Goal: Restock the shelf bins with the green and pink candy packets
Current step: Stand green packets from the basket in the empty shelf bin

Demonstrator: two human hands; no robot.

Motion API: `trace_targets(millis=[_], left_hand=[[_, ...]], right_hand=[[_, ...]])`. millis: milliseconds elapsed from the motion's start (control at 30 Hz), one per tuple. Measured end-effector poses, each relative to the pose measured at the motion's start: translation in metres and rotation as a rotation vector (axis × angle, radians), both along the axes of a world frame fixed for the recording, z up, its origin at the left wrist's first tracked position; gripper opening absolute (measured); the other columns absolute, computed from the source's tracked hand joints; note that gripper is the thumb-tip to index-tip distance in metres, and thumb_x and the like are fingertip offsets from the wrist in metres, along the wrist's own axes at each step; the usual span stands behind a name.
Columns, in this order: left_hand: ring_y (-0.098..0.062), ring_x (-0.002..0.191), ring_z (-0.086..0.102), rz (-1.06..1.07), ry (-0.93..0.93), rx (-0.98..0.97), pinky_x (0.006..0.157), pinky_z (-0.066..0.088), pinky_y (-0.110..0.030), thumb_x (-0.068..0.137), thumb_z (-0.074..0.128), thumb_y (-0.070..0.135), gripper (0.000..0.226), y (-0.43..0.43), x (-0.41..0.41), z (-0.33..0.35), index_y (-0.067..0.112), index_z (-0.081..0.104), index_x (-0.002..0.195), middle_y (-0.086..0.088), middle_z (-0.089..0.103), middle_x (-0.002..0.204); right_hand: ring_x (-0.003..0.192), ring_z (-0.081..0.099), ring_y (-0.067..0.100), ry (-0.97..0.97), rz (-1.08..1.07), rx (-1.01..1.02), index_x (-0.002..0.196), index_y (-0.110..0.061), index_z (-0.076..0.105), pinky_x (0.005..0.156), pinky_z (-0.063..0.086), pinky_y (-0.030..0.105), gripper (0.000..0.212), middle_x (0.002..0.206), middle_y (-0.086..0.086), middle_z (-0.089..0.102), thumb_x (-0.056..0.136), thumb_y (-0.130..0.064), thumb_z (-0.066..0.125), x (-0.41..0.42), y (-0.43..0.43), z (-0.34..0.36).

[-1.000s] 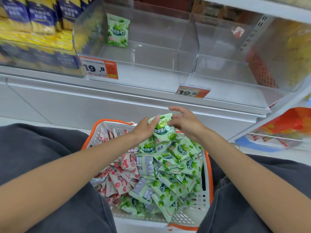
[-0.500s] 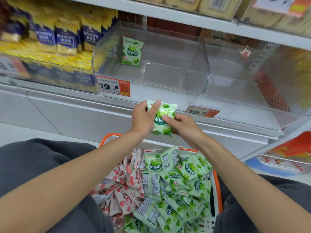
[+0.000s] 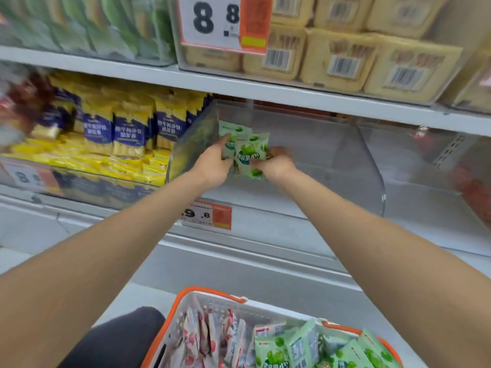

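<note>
Head view | price tag (image 3: 224,22) reads 8.8 | green packet (image 3: 251,155), white Chinese lettering, fruit print | left hand (image 3: 212,167), right hand (image 3: 276,164) pinch it

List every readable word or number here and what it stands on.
"8.8": upper price tag.
"9 .8", first digit hidden: lower price tag.
"果滋果心": green packet.
Too blurred to read: blue and yellow packets, barcode labels, left price tag.
</note>
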State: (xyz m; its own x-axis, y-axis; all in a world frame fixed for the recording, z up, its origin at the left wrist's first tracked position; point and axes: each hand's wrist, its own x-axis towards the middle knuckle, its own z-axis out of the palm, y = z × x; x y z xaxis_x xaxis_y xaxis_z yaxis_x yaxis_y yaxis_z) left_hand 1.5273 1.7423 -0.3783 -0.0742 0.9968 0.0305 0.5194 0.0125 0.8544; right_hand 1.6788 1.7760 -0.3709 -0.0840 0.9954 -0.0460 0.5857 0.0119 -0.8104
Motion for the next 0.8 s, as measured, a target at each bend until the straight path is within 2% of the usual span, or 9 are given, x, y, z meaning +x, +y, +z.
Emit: trace_targets(millis=[67,167,267,367,467,533,667,800], left_hand=[[-0.027,0.131,0.048,-0.033,0.013,-0.026,0.106,0.043,-0.034,0.100,0.046,0.000,0.064,0.011,-0.008,-0.009,0.019,0.021,0.155,-0.009,0.043,0.148],[-0.027,0.133,0.045,-0.021,0.096,-0.051,0.108,0.039,-0.031,0.100,0.046,0.003,0.060,0.027,-0.015,-0.019,0.018,0.024,0.154,-0.006,0.041,0.149],[-0.027,0.132,0.046,-0.033,0.187,-0.094,0.105,0.040,-0.030,0.102,0.046,0.013,0.058,0.042,-0.019,-0.024,0.022,0.022,0.155,-0.005,0.036,0.153],[-0.028,0.136,0.041,-0.024,0.305,-0.134,0.106,0.041,-0.033,0.105,0.041,0.019,0.058,0.053,-0.017,-0.026,0.026,0.016,0.156,-0.006,0.025,0.159],[-0.027,0.137,0.038,-0.013,0.450,-0.162,0.108,0.038,-0.033,0.105,0.037,0.011,0.059,0.059,-0.014,-0.027,0.020,0.010,0.156,-0.008,0.022,0.160],[-0.027,0.137,0.037,-0.002,0.487,-0.181,0.109,0.036,-0.033,0.104,0.035,0.007,0.059,0.061,-0.014,-0.028,0.016,0.008,0.156,-0.008,0.021,0.160],[-0.026,0.141,0.034,0.001,0.463,-0.199,0.112,0.034,-0.035,0.103,0.036,0.003,0.060,0.065,-0.016,-0.032,0.015,0.009,0.156,-0.006,0.019,0.161],[-0.025,0.137,0.039,0.033,0.308,-0.181,0.109,0.040,-0.036,0.101,0.037,-0.002,0.066,0.070,-0.015,-0.033,0.021,0.011,0.156,-0.004,0.027,0.159]], right_hand=[[0.108,0.065,0.024,-0.122,0.013,-0.001,0.116,-0.008,0.066,0.089,0.050,0.030,0.038,0.118,0.009,0.068,0.088,-0.034,0.069,-0.018,0.024,-0.010],[0.110,0.063,0.025,-0.155,-0.032,0.008,0.116,-0.009,0.064,0.076,0.044,0.026,0.034,0.119,0.007,0.066,0.087,-0.028,0.069,-0.033,0.044,-0.025],[0.113,0.061,0.027,-0.189,-0.038,-0.023,0.116,-0.010,0.059,0.083,0.049,0.029,0.034,0.120,0.008,0.065,0.084,-0.016,0.069,-0.035,0.056,-0.041],[0.112,0.059,0.028,-0.138,-0.040,-0.020,0.117,-0.008,0.055,0.077,0.046,0.029,0.036,0.120,0.010,0.062,0.084,-0.015,0.068,-0.035,0.065,-0.043],[0.110,0.061,0.030,-0.033,-0.040,-0.001,0.112,-0.006,0.053,0.080,0.050,0.033,0.034,0.117,0.013,0.063,0.083,-0.013,0.070,-0.042,0.069,-0.049],[0.111,0.060,0.031,-0.030,-0.037,-0.005,0.113,-0.006,0.053,0.079,0.048,0.032,0.033,0.118,0.014,0.063,0.084,-0.011,0.067,-0.045,0.069,-0.052],[0.121,0.053,0.030,-0.059,-0.063,-0.007,0.127,-0.003,0.049,0.087,0.044,0.029,0.043,0.131,0.014,0.055,0.088,-0.012,0.065,-0.047,0.071,-0.053],[0.108,0.062,0.029,0.078,-0.072,-0.017,0.114,-0.008,0.059,0.083,0.051,0.032,0.030,0.118,0.012,0.065,0.085,-0.005,0.063,-0.049,0.076,-0.055]])
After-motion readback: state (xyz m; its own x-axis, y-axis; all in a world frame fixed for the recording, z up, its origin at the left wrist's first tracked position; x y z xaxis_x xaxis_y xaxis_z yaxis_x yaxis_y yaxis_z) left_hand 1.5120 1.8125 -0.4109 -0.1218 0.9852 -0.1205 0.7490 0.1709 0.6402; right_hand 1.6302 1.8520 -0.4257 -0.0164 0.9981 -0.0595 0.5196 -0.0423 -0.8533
